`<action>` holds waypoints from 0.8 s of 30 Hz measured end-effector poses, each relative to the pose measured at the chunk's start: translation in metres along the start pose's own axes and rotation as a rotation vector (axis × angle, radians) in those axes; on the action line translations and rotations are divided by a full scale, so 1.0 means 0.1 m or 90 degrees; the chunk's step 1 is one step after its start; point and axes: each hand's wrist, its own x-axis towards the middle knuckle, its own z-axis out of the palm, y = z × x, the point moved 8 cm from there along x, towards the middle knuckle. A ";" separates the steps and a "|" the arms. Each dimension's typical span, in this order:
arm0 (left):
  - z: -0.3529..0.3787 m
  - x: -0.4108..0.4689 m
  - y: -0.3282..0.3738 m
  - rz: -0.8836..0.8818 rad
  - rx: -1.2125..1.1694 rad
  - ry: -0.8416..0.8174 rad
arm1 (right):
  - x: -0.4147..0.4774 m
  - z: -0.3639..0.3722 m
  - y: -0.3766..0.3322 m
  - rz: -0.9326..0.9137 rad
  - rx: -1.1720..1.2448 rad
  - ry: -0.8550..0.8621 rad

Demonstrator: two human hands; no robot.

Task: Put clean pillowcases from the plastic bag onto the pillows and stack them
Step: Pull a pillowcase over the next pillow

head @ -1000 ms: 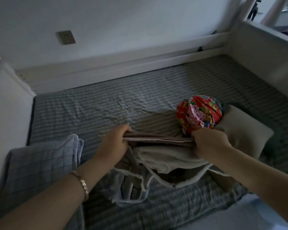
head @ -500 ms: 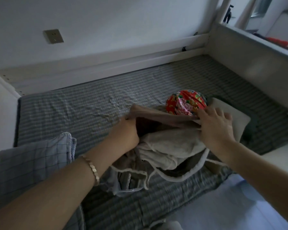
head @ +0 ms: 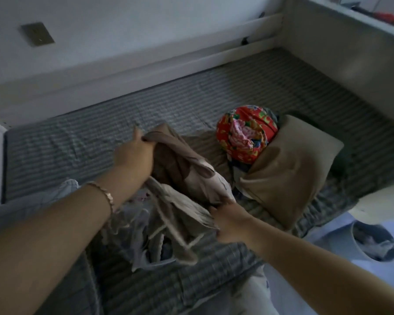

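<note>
The left hand (head: 134,153) pinches the pillowcase's (head: 187,171) far corner and the right hand (head: 230,219) grips its near end, holding it stretched over the bag (head: 134,233) on the bed (head: 77,144), probably to find its opening for the pillow (head: 289,171).
</note>
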 end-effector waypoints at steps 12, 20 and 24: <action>1.75 1.18 1.91 -0.064 -0.184 -0.216 | 0.30 0.74 3.14 0.344 0.220 0.161; 2.78 1.73 2.58 -0.133 -0.241 -0.278 | 0.19 1.95 5.22 1.005 0.795 0.087; 2.86 2.02 2.88 -0.100 -0.241 -0.251 | 0.20 2.03 5.41 1.170 0.676 0.126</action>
